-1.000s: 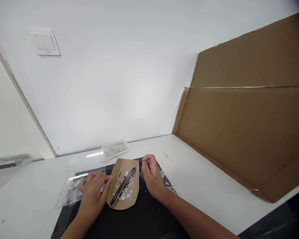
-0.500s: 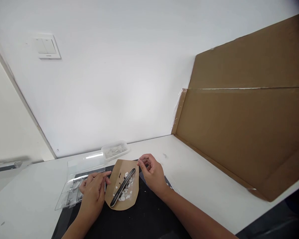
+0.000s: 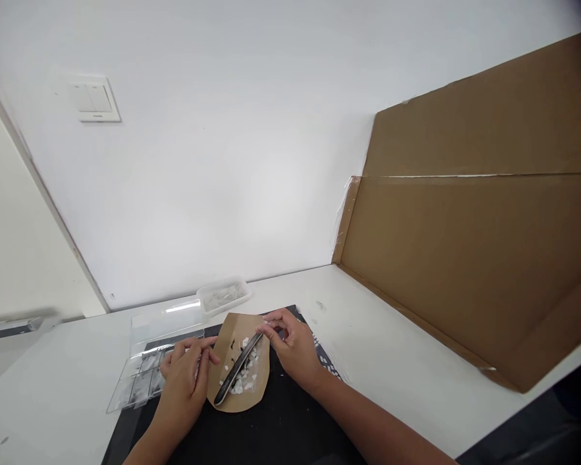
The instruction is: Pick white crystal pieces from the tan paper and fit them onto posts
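The right hand is touching the upper end of the black tool lying across brown paper, its grip narrow, any hold unclear; the left hand, loosely open, is resting at the paper's left edge.

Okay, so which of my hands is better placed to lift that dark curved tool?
Probably your right hand: its fingertips are at the upper end of the tool, while your left hand is beside the brown paper's left edge.
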Action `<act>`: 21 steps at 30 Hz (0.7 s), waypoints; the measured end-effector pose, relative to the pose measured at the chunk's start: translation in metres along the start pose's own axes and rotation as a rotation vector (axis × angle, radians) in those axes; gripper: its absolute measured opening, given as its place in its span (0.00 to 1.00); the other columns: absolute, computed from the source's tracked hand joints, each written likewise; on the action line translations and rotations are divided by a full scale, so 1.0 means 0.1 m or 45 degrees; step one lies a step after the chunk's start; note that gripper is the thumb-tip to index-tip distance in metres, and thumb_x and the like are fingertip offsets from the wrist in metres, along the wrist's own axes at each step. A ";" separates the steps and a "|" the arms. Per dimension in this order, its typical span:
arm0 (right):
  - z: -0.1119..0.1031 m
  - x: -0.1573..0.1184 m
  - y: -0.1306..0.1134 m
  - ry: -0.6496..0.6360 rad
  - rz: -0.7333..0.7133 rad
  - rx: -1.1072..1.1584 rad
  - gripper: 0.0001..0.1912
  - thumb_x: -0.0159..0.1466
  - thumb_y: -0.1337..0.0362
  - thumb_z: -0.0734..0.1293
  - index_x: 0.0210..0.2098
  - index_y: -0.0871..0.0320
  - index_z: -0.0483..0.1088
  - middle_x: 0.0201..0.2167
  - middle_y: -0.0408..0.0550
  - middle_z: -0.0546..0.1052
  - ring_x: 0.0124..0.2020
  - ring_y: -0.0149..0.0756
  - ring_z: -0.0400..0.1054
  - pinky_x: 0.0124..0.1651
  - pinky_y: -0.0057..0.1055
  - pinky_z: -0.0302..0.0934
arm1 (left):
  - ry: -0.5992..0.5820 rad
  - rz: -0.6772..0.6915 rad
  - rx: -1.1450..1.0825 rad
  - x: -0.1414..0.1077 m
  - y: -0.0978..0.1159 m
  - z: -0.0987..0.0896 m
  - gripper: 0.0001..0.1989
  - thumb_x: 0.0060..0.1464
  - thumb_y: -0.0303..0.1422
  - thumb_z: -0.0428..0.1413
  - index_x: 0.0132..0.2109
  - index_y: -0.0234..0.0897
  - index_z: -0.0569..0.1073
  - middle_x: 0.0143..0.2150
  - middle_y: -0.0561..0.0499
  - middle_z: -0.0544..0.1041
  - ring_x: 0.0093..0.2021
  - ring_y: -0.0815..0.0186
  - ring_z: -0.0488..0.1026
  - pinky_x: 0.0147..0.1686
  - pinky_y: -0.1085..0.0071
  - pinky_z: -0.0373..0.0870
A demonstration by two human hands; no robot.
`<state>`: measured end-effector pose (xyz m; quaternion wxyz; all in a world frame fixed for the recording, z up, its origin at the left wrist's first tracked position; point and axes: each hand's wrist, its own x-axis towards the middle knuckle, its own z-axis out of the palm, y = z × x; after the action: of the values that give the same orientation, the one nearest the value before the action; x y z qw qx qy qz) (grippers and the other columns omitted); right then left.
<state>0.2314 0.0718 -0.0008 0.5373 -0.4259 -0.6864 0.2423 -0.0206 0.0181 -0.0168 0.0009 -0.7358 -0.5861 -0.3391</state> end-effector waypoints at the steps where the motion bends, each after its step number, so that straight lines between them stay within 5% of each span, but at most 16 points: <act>1: 0.00 0.00 0.01 -0.006 -0.009 -0.005 0.10 0.66 0.54 0.70 0.42 0.53 0.74 0.35 0.44 0.83 0.36 0.39 0.78 0.40 0.31 0.67 | 0.004 0.012 0.004 0.00 -0.01 0.00 0.14 0.65 0.32 0.45 0.53 0.47 0.71 0.44 0.51 0.79 0.54 0.52 0.70 0.54 0.50 0.55; 8: 0.01 0.00 0.00 -0.177 -0.124 -0.032 0.10 0.64 0.54 0.72 0.32 0.53 0.76 0.30 0.42 0.82 0.33 0.36 0.77 0.38 0.29 0.66 | 0.052 0.076 0.032 -0.02 -0.07 0.01 0.17 0.53 0.22 0.43 0.43 0.44 0.70 0.57 0.49 0.74 0.60 0.53 0.66 0.55 0.50 0.55; 15: 0.07 -0.06 0.02 -0.469 -0.061 0.078 0.15 0.64 0.50 0.72 0.31 0.55 0.73 0.20 0.41 0.79 0.22 0.34 0.75 0.28 0.26 0.62 | 0.054 0.055 0.073 0.00 -0.06 0.02 0.13 0.57 0.26 0.44 0.43 0.44 0.71 0.55 0.48 0.73 0.58 0.52 0.68 0.54 0.49 0.57; 21: 0.07 -0.07 0.01 -0.429 -0.025 0.024 0.16 0.67 0.49 0.69 0.32 0.54 0.69 0.18 0.40 0.78 0.20 0.33 0.72 0.28 0.26 0.60 | 0.098 0.091 0.064 0.03 -0.07 0.01 0.11 0.60 0.28 0.45 0.41 0.42 0.71 0.50 0.47 0.74 0.54 0.54 0.71 0.51 0.54 0.61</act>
<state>0.2254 0.0677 -0.0078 0.4210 -0.3673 -0.7686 0.3115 -0.0262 0.0230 -0.0191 0.0540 -0.7424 -0.5674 -0.3520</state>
